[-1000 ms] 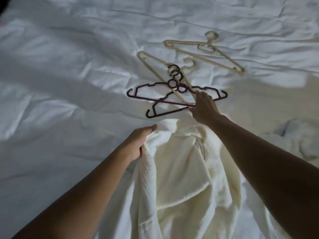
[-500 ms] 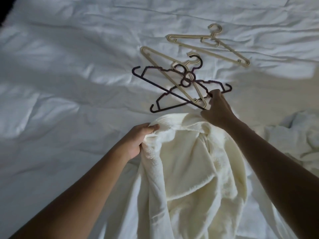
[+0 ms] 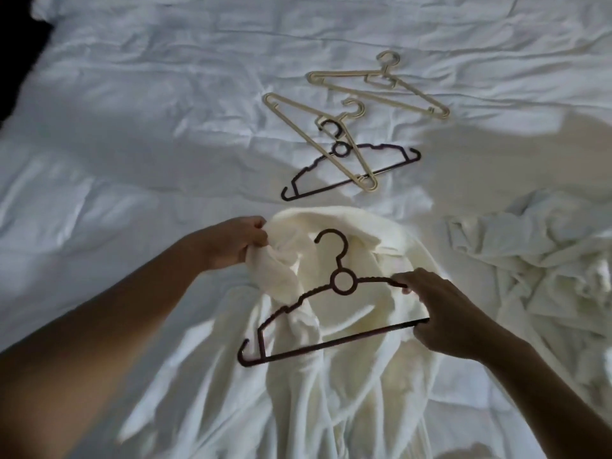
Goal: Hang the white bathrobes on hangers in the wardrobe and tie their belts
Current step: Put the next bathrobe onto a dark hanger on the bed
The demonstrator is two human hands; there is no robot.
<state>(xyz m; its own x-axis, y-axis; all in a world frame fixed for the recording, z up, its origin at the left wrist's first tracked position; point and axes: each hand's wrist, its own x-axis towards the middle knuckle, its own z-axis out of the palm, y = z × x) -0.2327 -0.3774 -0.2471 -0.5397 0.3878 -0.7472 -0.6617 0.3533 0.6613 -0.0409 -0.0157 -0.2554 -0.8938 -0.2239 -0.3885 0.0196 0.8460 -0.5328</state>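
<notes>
A cream-white bathrobe (image 3: 347, 369) lies spread on the bed in front of me, collar away from me. My left hand (image 3: 236, 241) grips the collar at its left end and lifts it. My right hand (image 3: 450, 321) holds the right end of a dark hanger (image 3: 342, 283), thumb on the upper arm and fingers round the lower bar. The hanger hovers over the robe's open collar with its hook pointing away from me.
Another dark hanger (image 3: 354, 167) lies further up the bed, crossed by a beige hanger (image 3: 318, 137). A second beige hanger (image 3: 381, 89) lies beyond. A second white bathrobe (image 3: 543, 256) is bunched up at the right. Wrinkled white bedding (image 3: 132, 127) covers everything.
My right hand has pulled one dark hanger out of the pile and brought it back over the robe's collar. The left hand has kept its grip on the collar.
</notes>
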